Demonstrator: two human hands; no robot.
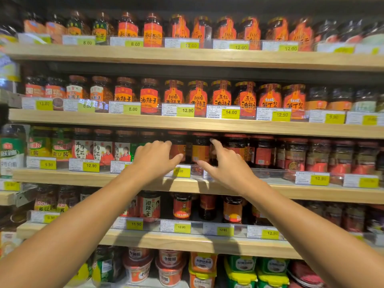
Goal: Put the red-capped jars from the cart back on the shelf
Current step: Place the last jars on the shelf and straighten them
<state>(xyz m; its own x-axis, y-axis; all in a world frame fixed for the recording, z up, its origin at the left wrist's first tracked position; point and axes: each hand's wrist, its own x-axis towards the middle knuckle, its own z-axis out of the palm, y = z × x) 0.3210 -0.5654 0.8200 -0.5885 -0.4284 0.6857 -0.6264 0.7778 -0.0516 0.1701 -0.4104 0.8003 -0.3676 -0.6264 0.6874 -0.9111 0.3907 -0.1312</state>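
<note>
A shop: price-tagged shelves (187, 123) of jars (245, 96).

Shelf boards (187, 59): pale matt wood grain. Jars (200, 150): glossy glass, paper labels, red caps. Price tag holders (270, 173): clear shiny plastic.

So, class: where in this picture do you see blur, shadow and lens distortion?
Head view: motion blur smears the top-row jars and corner price tags; the shelves bow from the wide lens; the arms cast shadow on the lower shelf edge; both hands stay fairly sharp.
</note>
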